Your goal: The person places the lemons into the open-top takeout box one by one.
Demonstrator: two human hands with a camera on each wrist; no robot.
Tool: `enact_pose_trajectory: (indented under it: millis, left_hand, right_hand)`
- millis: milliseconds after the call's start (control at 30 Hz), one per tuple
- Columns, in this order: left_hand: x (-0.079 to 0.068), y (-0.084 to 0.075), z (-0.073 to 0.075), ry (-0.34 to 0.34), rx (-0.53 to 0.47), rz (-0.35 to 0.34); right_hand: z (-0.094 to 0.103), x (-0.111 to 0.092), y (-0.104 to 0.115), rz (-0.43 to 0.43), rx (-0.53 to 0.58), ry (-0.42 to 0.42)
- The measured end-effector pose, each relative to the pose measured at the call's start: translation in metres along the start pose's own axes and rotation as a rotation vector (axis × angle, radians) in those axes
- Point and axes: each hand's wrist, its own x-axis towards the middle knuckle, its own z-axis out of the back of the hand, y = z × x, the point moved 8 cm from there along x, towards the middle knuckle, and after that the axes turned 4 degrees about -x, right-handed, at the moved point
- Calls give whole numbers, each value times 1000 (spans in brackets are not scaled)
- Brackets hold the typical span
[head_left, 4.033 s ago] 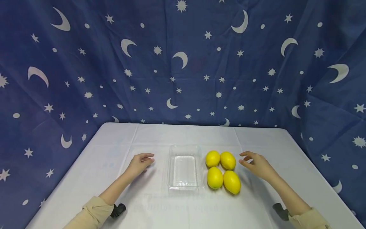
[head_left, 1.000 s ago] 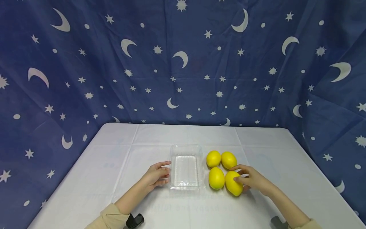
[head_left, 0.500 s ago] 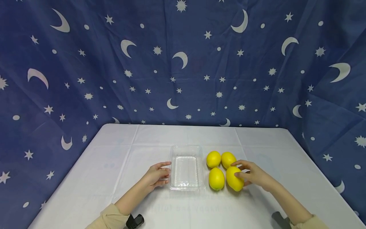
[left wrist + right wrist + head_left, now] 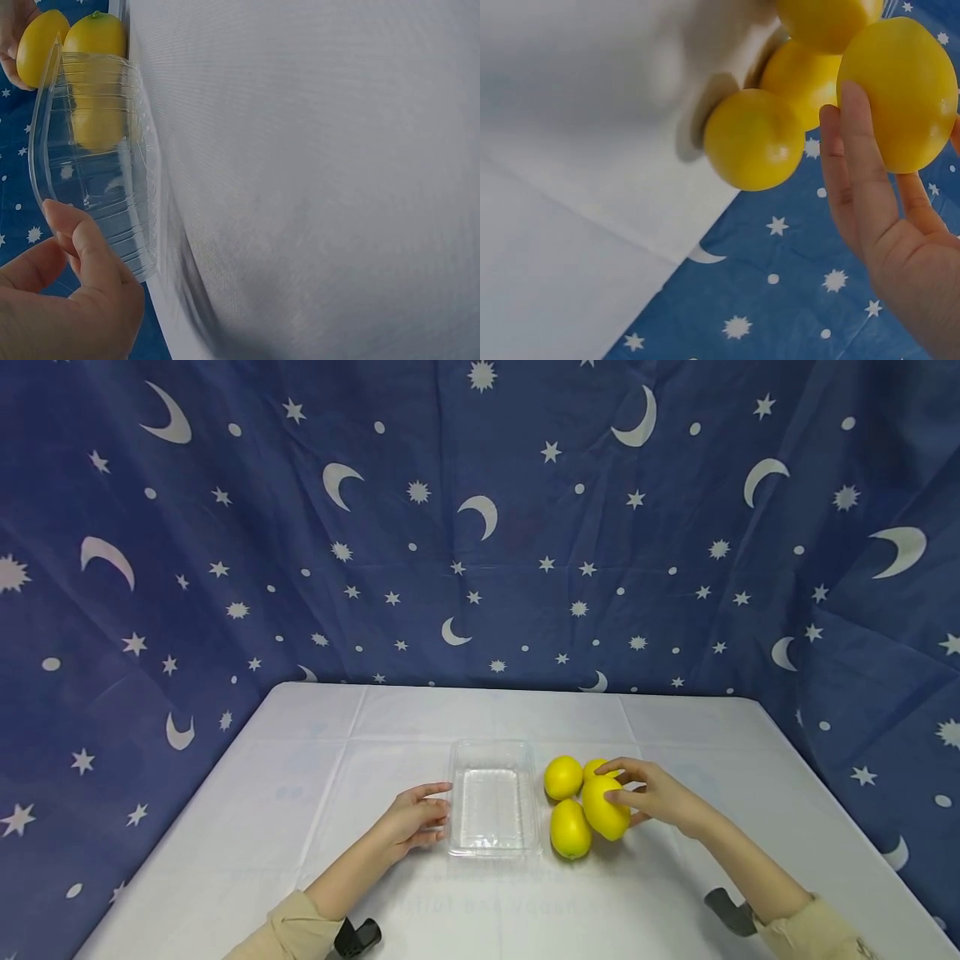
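My right hand (image 4: pixel 660 795) holds a yellow lemon (image 4: pixel 606 808) between thumb and fingers, raised a little over the tablecloth. In the right wrist view the fingers (image 4: pixel 870 172) lie along the side of the held lemon (image 4: pixel 900 94). Beside it sit a near lemon (image 4: pixel 571 829), a far left lemon (image 4: pixel 562 777) and a far right lemon (image 4: pixel 594 768), the last partly hidden behind the hand and the held lemon. My left hand (image 4: pixel 412 818) rests its fingertips at the left rim of a clear plastic container (image 4: pixel 491 843), which holds nothing. The left wrist view shows fingertips (image 4: pixel 56 210) at the container's rim.
A white cloth (image 4: pixel 360 710) covers the table. Behind it hangs a dark blue curtain (image 4: pixel 420 635) printed with moons and stars. Black wrist cameras are strapped to both forearms.
Over the last seconds my left hand has come to the container's rim. My right hand has reached the near right lemon, taken hold of it and lifted it up and leftward.
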Motion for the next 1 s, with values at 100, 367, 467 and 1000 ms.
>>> enact_pose_trajectory:
  millis: [100,367,467,1000]
  left_hand:
    - [0,1,0,-1,-2,3]
    - [0,2,1,-27,10,14]
    - [0,2,1,-39,10,15]
    - [1,2,0,-39,2,12]
  right_hand:
    - [0,4,5,13,-7,-7]
    - [-5,16,23,31,-26,-5]
    - [-7,21,28,16,-17,0]
    - [-28,53,57,55,-28,15]
